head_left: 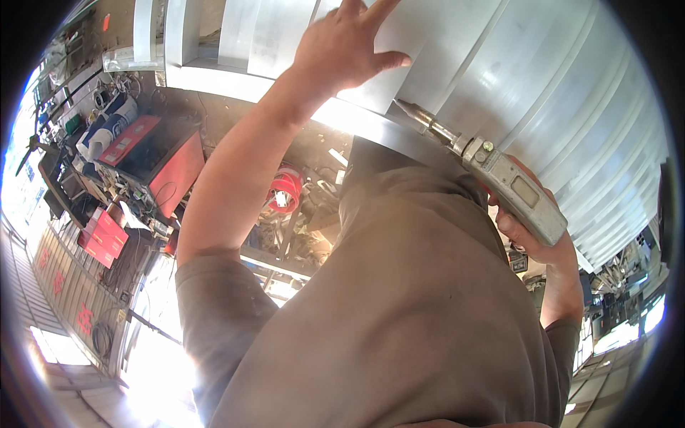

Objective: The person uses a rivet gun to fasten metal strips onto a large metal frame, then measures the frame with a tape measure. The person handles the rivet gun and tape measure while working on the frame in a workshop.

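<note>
My left hand (pixel 342 51) is stretched over the silvery sheet-metal panel (pixel 471 43), thumb and fingers spread, with nothing in it. The upper frame edge cuts off its fingertips. My right hand (pixel 515 227) is wrapped around a handheld laser welding gun (pixel 515 187), mostly hidden behind the grey body. The gun's narrow metal nozzle points up and left, its tip by the panel's near edge. Whether the tip touches the metal I cannot tell. Long parallel ribs run across the panel.
A red and black machine box (pixel 168 171) stands on the left, with red cartons (pixel 103 237) near it. Below my left forearm lies a coil of red hose or cable (pixel 287 189) amid scraps on the floor. Tools and clutter (pixel 621 278) fill the right side.
</note>
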Available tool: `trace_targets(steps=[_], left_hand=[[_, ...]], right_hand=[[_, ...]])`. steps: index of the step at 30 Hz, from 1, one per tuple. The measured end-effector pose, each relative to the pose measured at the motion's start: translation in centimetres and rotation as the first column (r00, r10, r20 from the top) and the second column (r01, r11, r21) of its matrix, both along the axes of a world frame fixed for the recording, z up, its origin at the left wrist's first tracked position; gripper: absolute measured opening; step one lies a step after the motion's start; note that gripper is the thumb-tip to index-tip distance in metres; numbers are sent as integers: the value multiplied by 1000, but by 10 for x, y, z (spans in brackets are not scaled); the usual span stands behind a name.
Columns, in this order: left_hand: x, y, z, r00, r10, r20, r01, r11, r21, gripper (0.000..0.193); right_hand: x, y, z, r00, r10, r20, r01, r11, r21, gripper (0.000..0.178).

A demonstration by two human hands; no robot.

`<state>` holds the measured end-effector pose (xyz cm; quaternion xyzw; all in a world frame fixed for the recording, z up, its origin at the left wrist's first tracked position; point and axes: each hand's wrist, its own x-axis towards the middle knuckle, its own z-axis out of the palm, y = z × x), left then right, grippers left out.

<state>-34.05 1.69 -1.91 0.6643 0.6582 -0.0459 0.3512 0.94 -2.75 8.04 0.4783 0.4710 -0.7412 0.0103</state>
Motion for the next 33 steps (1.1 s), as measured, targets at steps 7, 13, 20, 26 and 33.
trace_targets(steps=[7, 13, 20, 26, 33], left_hand=[[26, 9, 9, 982, -91, -164, 71, 990, -121, 122], [30, 14, 13, 979, -109, -173, 95, 991, -90, 125], [33, 22, 9, 978, -104, -183, 69, 980, -186, 125], [35, 17, 6, 979, -99, -177, 74, 987, -145, 126], [34, 13, 5, 987, -80, -141, 65, 992, -110, 127]], right_hand=[[19, -3, 6, 999, 42, 13, -42, 999, -25, 88], [29, -12, 3, 1000, -30, -2, 30, 1000, -5, 88], [38, -16, 4, 999, -43, 3, 43, 999, -10, 89], [38, -20, 2, 998, -57, -39, 59, 996, 64, 88], [44, -23, 7, 996, -83, -42, 84, 996, 37, 89]])
